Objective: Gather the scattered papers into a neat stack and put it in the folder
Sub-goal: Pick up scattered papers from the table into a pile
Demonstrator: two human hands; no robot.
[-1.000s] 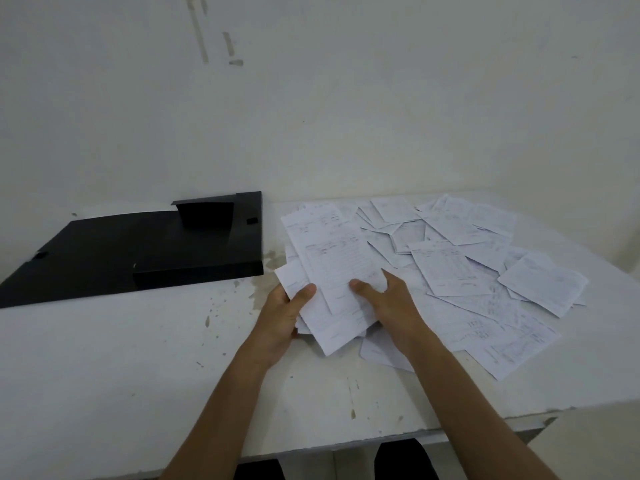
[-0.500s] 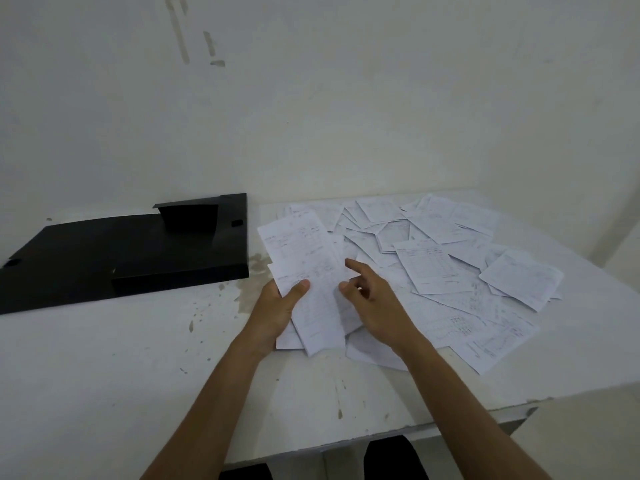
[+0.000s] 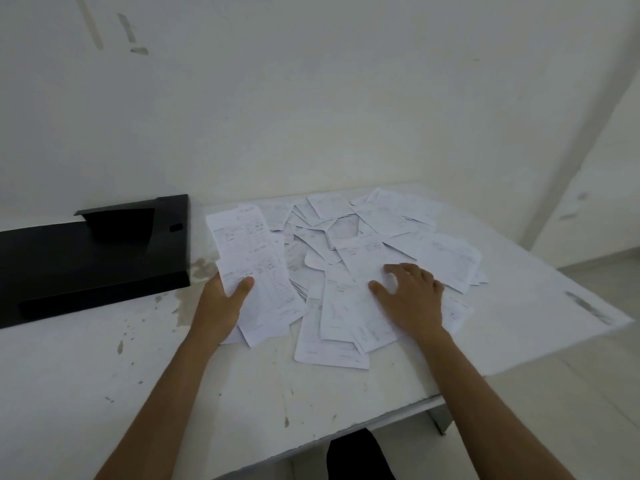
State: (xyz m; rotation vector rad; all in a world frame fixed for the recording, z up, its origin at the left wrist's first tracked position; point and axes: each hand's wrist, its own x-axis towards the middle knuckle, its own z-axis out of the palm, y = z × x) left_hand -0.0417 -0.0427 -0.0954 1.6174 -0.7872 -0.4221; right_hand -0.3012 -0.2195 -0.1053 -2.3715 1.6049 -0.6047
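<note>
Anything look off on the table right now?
Yes: the papers lie fanned at all angles, overlapping, beside the black folder. The left hand holds a few; the right hand rests on the pile. The table is stained.

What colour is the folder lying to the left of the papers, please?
Black: the folder shows plainly in the head view.

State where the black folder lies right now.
In the head view, the black folder lies open at the table's far left, beside the left hand.
</note>
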